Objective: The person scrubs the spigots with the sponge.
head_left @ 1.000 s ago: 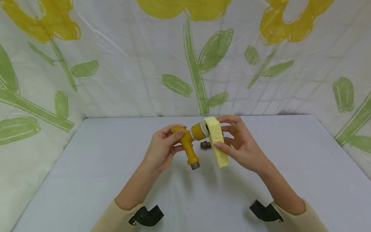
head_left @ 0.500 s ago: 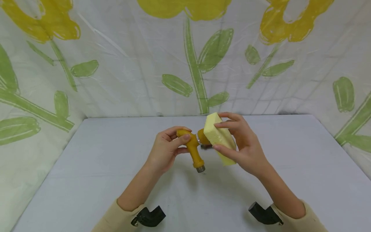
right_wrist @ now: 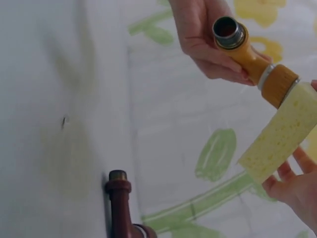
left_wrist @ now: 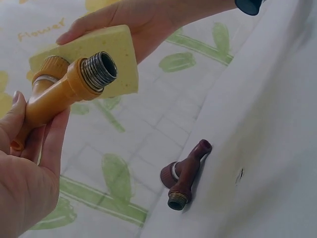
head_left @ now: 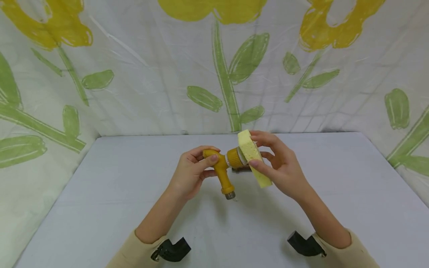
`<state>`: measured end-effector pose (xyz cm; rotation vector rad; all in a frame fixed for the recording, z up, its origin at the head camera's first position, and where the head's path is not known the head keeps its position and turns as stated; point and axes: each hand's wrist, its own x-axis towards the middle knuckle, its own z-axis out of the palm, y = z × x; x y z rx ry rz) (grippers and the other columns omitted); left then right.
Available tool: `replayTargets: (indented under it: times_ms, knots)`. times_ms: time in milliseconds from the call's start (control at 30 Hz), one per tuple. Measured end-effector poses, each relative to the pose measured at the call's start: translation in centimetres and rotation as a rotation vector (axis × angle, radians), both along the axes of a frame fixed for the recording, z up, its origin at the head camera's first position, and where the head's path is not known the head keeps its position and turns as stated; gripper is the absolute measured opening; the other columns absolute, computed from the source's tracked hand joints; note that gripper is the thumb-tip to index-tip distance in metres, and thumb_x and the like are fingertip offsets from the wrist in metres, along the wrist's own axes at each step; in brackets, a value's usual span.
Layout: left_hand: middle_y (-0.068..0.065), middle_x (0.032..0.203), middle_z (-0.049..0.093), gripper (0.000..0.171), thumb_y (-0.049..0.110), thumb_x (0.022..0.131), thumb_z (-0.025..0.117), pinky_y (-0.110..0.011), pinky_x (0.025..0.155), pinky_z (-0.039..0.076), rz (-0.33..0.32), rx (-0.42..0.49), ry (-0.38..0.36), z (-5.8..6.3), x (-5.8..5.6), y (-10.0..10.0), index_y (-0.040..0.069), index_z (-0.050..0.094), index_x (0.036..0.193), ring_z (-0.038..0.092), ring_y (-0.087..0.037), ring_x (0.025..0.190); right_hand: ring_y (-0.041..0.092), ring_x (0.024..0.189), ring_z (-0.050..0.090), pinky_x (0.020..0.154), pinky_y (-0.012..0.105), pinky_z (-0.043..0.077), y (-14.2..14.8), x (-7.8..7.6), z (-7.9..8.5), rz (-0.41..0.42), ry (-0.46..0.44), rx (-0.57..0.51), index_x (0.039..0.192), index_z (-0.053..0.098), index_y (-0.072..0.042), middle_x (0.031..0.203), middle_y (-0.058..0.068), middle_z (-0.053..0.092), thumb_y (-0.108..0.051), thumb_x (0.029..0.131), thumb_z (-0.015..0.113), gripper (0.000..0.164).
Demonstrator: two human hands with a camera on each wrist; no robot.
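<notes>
My left hand (head_left: 192,173) pinches a yellow faucet (head_left: 219,169) by its spout end, thumb on top. The faucet's threaded metal inlet (left_wrist: 99,72) points down toward me, and its ribbed round knob (head_left: 234,158) faces right. In my right hand (head_left: 281,167) is a pale yellow sponge (head_left: 254,158), gripped between thumb and fingers. One broad face of the sponge lies against the end of the knob. Both things are held up above the table. The right wrist view shows the sponge (right_wrist: 282,134) pressed at the knob's end, hiding that end.
A dark red faucet (left_wrist: 185,173) lies on the white table (head_left: 117,208) behind the held things, mostly hidden in the head view. A small dark mark (left_wrist: 240,176) shows on the tabletop. Behind the table hangs a white sheet (head_left: 151,74) painted with flowers.
The sponge turned its broad face toward the camera half a second ago, and now stands edge-on again. Both hands keep their grips; the yellow faucet has shifted slightly right and down since the first frame.
</notes>
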<state>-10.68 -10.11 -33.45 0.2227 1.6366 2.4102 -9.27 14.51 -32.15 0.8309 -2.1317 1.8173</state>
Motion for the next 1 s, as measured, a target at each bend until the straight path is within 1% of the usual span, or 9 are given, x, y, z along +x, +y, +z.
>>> replayTargets:
  times_ms: [133,300,433,600,767,900,1000]
  knots:
    - [0.0,0.096,0.07,0.031,-0.008,0.103,0.059,-0.025,0.069,0.064,-0.008,0.007,-0.002,-0.12,0.03,0.06,0.017,0.076,0.098,0.069,-0.013,0.084,0.026,0.122,0.052,0.093,0.024,0.053,-0.03,0.1,0.07,0.007,0.009,-0.014,0.137,0.062,-0.007,0.152,0.005,0.056,0.015,0.092,0.07,0.051]
    - [0.0,0.097,0.07,0.029,-0.008,0.102,0.059,-0.025,0.068,0.064,-0.011,-0.005,0.0,-0.1,0.07,0.09,0.016,0.076,0.099,0.069,-0.013,0.084,0.026,0.12,0.052,0.095,0.023,0.054,-0.03,-0.18,-0.1,-0.013,-0.003,-0.009,0.14,0.062,-0.008,0.151,0.001,0.057,0.015,0.092,0.07,0.053]
    - [-0.001,0.097,0.069,0.029,-0.007,0.103,0.058,-0.025,0.069,0.064,-0.008,0.006,-0.008,-0.17,-0.02,-0.05,0.016,0.076,0.1,0.069,-0.014,0.084,0.026,0.119,0.053,0.095,0.022,0.054,0.0,-0.49,-0.41,-0.021,-0.024,0.008,0.141,0.061,-0.009,0.152,-0.001,0.056,0.012,0.094,0.07,0.053]
    - [-0.001,0.097,0.067,0.034,-0.005,0.106,0.053,-0.026,0.072,0.065,-0.016,0.042,-0.009,-0.38,-0.21,-0.31,0.02,0.076,0.098,0.069,-0.014,0.084,0.025,0.12,0.052,0.095,0.023,0.054,0.05,-0.68,-0.7,-0.016,-0.037,0.017,0.142,0.061,-0.009,0.152,-0.002,0.056,0.011,0.095,0.07,0.052]
    - [0.001,0.098,0.066,0.036,-0.001,0.109,0.05,-0.026,0.074,0.064,-0.041,0.102,-0.006,-0.61,-0.4,-0.49,0.023,0.076,0.099,0.07,-0.013,0.085,0.024,0.12,0.053,0.094,0.022,0.054,0.14,-0.81,-0.84,-0.027,-0.028,0.039,0.142,0.059,-0.006,0.152,-0.003,0.057,0.011,0.094,0.071,0.053]
    - [0.001,0.1,0.065,0.029,0.006,0.111,0.052,-0.026,0.076,0.064,-0.068,0.147,0.0,-0.74,-0.42,-0.57,0.023,0.074,0.101,0.073,-0.015,0.085,0.024,0.12,0.053,0.093,0.021,0.054,0.18,-0.83,-0.81,-0.039,-0.026,0.06,0.143,0.058,-0.004,0.153,-0.003,0.056,0.011,0.093,0.071,0.053]
    - [-0.002,0.104,0.064,0.017,0.015,0.11,0.058,-0.027,0.08,0.064,-0.092,0.186,0.012,-0.84,-0.44,-0.6,0.022,0.072,0.103,0.075,-0.018,0.087,0.024,0.12,0.053,0.094,0.02,0.054,0.24,-0.79,-0.75,-0.048,-0.026,0.074,0.143,0.058,-0.003,0.153,-0.003,0.055,0.011,0.093,0.071,0.053]
